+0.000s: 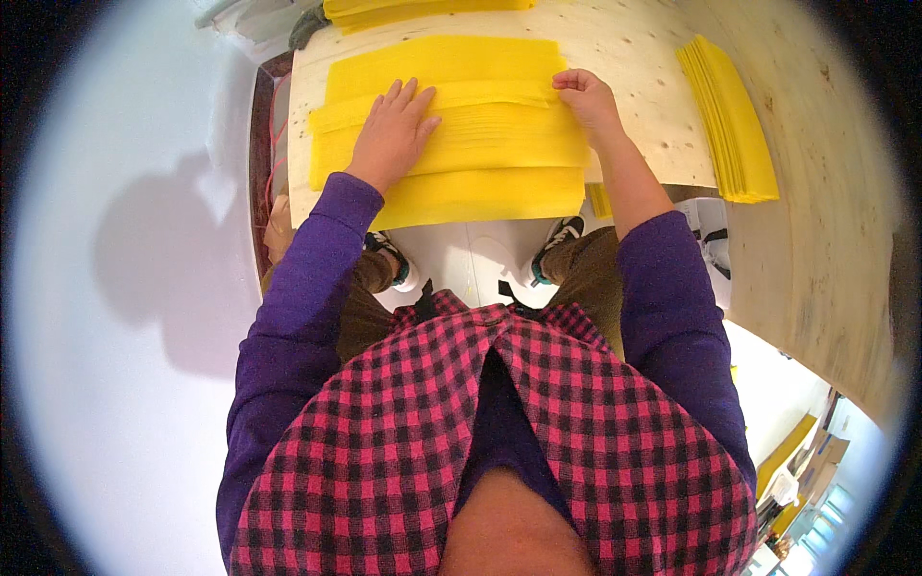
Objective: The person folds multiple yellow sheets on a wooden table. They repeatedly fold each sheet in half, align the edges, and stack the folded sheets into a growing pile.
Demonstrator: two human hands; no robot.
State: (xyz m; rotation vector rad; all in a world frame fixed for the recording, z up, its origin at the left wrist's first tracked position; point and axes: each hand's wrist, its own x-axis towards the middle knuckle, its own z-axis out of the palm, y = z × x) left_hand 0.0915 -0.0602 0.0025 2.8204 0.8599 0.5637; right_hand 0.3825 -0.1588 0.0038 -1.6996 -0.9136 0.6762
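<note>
Left hand (pixel 392 134) hides part of the yellow sheets (pixel 480 144).

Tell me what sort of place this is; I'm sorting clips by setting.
Probably a workshop or small production room. A bare plywood worktable carries stacks of yellow sheets, with another stack at its right. The left hand lies flat on the stack; the right hand grips a sheet's edge.

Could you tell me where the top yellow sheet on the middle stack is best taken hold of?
Probably at its right edge, where the right hand already pinches the top yellow sheet. It lies flat, so only an edge gives purchase; the left hand presses flat on the stack.
</note>
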